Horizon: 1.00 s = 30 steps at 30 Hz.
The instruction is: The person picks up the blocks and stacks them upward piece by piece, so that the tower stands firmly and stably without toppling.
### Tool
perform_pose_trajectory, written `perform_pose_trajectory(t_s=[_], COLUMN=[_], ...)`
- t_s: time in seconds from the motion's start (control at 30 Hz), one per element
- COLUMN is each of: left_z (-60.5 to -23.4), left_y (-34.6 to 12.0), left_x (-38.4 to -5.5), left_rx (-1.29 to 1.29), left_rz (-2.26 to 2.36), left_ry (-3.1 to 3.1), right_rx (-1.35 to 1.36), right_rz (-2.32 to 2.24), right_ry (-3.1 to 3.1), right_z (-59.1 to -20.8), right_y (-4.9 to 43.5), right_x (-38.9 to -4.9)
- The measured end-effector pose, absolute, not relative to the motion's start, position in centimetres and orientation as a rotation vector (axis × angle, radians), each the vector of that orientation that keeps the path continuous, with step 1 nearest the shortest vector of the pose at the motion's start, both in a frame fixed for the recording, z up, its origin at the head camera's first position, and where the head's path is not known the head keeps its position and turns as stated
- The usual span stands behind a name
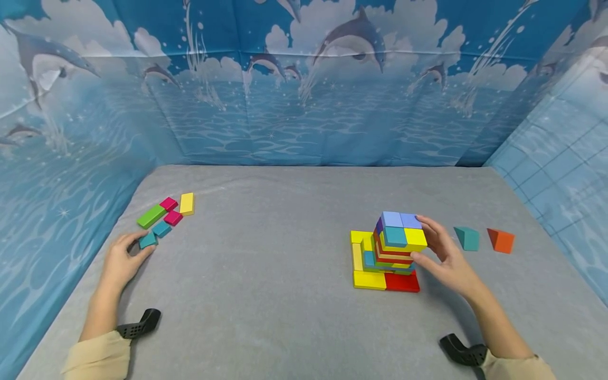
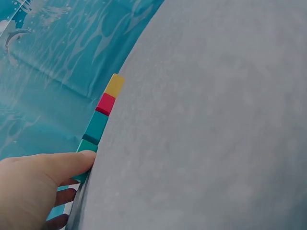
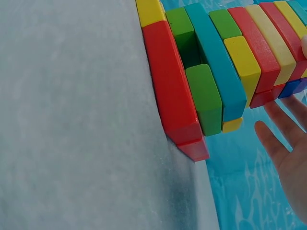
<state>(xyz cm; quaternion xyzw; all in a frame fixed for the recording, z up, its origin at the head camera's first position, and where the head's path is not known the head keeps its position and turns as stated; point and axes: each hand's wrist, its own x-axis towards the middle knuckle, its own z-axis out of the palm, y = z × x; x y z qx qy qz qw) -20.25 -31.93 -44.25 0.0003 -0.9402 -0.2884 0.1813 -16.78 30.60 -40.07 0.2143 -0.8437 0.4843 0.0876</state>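
At the far left, my left hand point(image 1: 121, 261) pinches a small teal block point(image 1: 148, 240) between thumb and index finger. That block lies at the near end of a group of loose blocks, beside another teal block point(image 1: 162, 229). On the right stands a stepped tower of coloured blocks point(image 1: 394, 256) on a yellow and red base. My right hand point(image 1: 442, 258) holds its upper right side, thumb at the front corner and index finger by the top back. Lavender blocks point(image 1: 401, 219) form the top layer. In the right wrist view, the lower fingers point(image 3: 278, 136) are spread beside the tower.
Near my left hand lie a green block point(image 1: 151, 216), magenta blocks point(image 1: 173, 218) and a yellow block point(image 1: 187, 203). A teal wedge point(image 1: 467, 238) and an orange wedge point(image 1: 501, 241) stand right of the tower. Dolphin-print curtains point(image 1: 304, 116) surround the grey table point(image 1: 266, 316).
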Motion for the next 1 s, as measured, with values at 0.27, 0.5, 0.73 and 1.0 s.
perform_pose_trajectory(t_s=[0.27,0.5,0.73,1.0], left_z=[-42.9,-40.4,-38.0,-36.0], left_y=[-30.1,-23.7,-14.0,-2.8], left_x=[-20.7,-22.8,-24.8,-25.2], left_rx=[0.111,-0.183,-0.597,-0.896], left_rz=[-0.830,-0.960,-1.128,-1.247], left_ry=[-2.555,-2.364,-2.307,-2.279], right_rx=[0.643,0.655,0.672,0.677], right_rz=[1.439,1.442,1.453,1.452], right_ry=[-2.510,-2.503,-2.497,-2.487], right_z=[-40.0,-40.1,-40.2,-40.2], right_y=[30.7,30.8,30.8,30.9], right_x=[-16.8,-16.7,-16.9,-17.0])
